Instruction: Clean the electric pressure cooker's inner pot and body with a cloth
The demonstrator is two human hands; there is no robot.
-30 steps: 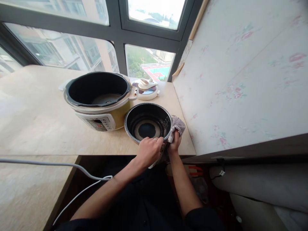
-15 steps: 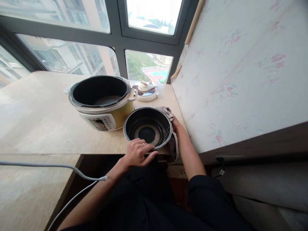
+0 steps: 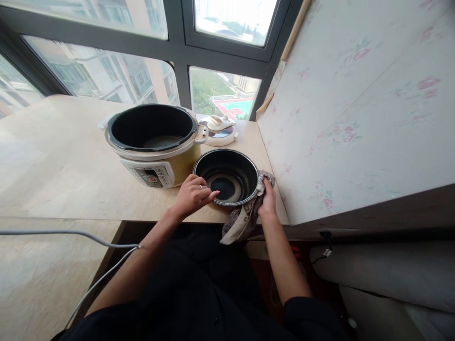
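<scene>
A black inner pot [image 3: 245, 177] with a shiny rim stands near the counter's front edge, a pale ring of residue on its bottom. My left hand [image 3: 195, 193] grips its rim at the near left, fingers closed over the edge. My right hand [image 3: 267, 195] is closed on a brown-and-grey cloth [image 3: 241, 221], pressing it to the pot's right outer side. The cloth's lower end hangs over the counter edge. Left of the pot sits the electric pressure cooker [image 3: 149, 166], its top uncovered. Its white lid [image 3: 219, 130] lies behind the pot.
The wooden counter [image 3: 53, 161] runs along the window [image 3: 220, 94]. A flowered wall [image 3: 355, 118] closes off the right side. A grey cable [image 3: 88, 237] crosses in front of my left forearm. A dark gap lies below the counter's front edge.
My right hand has come round from the pot's far right to its near right with the cloth. My left hand has shifted left along the rim.
</scene>
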